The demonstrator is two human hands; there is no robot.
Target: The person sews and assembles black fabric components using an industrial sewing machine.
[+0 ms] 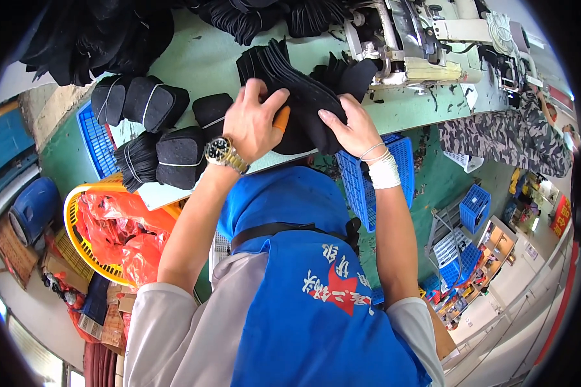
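A fanned stack of black fabric pieces (297,80) lies across the near edge of the green table, between my hands. My left hand (255,119), with an orange cover on one digit and a gold watch at the wrist, curls its fingers onto the stack's left side. At the other end, my right hand (354,129) grips the stack's right edge, thumb on top and the other fingers partly hidden. White wrapping and a thin bracelet circle that wrist. Left of my left hand sit several tied black bundles (158,106), bound with pale bands.
Large black piles (103,39) cover the table's far left. A pale machine (407,45) stands at the far right. Below the table are a yellow basket (74,219) of red plastic bags and a blue crate (361,187). Another person in camouflage (510,135) is at the right.
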